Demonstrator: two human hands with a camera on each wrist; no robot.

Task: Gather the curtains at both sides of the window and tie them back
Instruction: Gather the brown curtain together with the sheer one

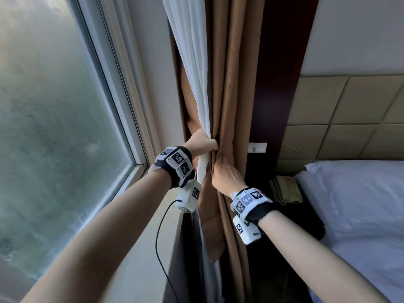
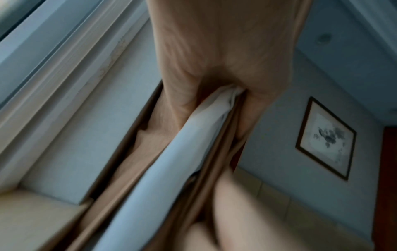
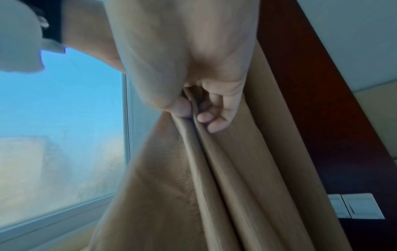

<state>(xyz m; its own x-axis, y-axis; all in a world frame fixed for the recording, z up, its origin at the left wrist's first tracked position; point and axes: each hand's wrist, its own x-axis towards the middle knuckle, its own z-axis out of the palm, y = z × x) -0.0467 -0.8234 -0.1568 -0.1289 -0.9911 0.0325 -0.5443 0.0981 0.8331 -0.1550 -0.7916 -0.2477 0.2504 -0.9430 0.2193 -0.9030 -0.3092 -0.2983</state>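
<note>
Left hand (image 1: 200, 142) clenched around white sheer curtain (image 1: 192, 68) and brown curtain (image 1: 231, 88); right hand (image 1: 227, 177) grasping brown folds just below, beside window (image 1: 54, 119).

Window (image 1: 54, 106) left, curtains (image 1: 231, 95) middle, bed (image 1: 360, 204) right.

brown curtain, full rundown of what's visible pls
The brown curtain is tan, finely ribbed cloth hanging in long vertical folds between the window frame and a dark wood panel. It is bunched to a narrow waist at mid-height and spreads again below. A white sheer lies against its window side. The left hand grips sheer and brown cloth together; the right hand pinches the brown folds, fingers curled round them. No tieback shows on it.
</note>
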